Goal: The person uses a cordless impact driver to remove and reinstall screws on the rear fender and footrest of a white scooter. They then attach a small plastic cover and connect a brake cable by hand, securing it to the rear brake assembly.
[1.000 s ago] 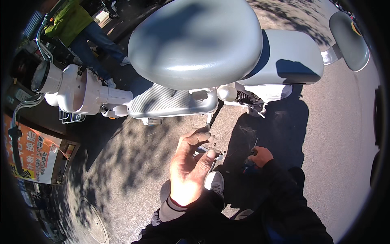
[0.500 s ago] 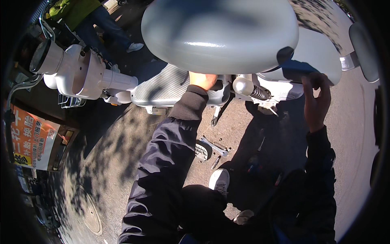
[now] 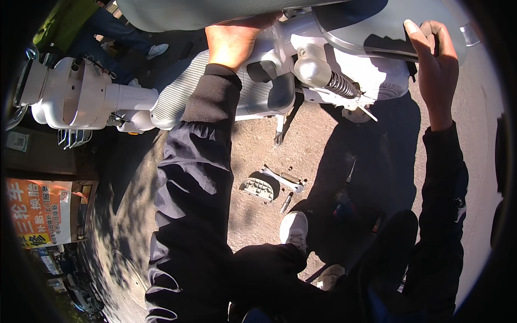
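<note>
A pale scooter with a grey front seat (image 3: 183,13) stands across the top of the view. My left hand (image 3: 231,44) reaches up to the seat's lower edge; its thumb lies along the underside, and the other fingers are hidden. Behind it is the grey rear seat (image 3: 398,27). My right hand (image 3: 439,70) holds the outer edge of this part, thumb and fingers bent around it. Below the seats show a coil shock absorber (image 3: 343,86), the ribbed footboard (image 3: 180,91) and a kickstand (image 3: 279,129).
On the pavement by my shoe (image 3: 294,229) lie a wrench (image 3: 281,178), a ridged footpeg-like pad (image 3: 258,188), a small metal rod (image 3: 286,203) and several small dark parts. A screwdriver-like tool (image 3: 351,171) lies in shadow. A person in jeans (image 3: 116,32) stands beyond the scooter.
The view has shifted, and the seats sit higher in it. More of the frame beneath the front seat shows. My left hand is now more visible; both hands stay at the seats.
</note>
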{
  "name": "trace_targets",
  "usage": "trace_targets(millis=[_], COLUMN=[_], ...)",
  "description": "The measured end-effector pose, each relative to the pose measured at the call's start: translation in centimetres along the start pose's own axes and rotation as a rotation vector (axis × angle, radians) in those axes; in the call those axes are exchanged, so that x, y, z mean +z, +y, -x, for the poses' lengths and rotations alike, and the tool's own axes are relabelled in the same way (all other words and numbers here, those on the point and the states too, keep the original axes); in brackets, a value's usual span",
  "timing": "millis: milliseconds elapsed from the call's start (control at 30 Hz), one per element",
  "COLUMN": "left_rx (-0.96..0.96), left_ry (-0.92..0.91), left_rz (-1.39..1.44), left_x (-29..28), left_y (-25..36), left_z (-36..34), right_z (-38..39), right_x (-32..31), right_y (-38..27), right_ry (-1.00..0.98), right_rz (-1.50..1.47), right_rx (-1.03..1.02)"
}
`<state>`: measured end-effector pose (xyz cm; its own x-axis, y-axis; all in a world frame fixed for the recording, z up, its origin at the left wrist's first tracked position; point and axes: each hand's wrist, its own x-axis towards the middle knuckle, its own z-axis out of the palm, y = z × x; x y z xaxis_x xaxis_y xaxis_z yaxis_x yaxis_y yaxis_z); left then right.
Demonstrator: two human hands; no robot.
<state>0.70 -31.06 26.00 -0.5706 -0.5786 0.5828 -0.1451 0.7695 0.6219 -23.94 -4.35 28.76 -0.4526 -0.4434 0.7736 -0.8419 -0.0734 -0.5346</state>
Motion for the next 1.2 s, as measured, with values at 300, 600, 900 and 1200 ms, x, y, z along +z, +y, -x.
trace_targets(millis=[300,600,900,1200], left_rx=[-0.167,-0.141,0.087,0.129], left_ry=[0.127,0.072,0.003,0.026], left_rz=[0.328,0.442,0.324,0.263], left_x=[-1.2,-3.6,-3.9,-3.9], left_y=[2.9,-1.0,0.3,0.3], left_z=[-1.2,-6.2,-6.8,-7.4], right_z=[-3.6,-7.0,-6.3,-3.8], right_x=[-0.6,-1.3,-3.0,-3.7], right_y=[0.5,-1.7,-4.7,-8.8], right_ry=[0.054,-0.114,-0.179,-0.308], right_rz=[0.921,0.274,1.025,0.960], right_rx=[-0.851,-0.214,-0.655,-0.336])
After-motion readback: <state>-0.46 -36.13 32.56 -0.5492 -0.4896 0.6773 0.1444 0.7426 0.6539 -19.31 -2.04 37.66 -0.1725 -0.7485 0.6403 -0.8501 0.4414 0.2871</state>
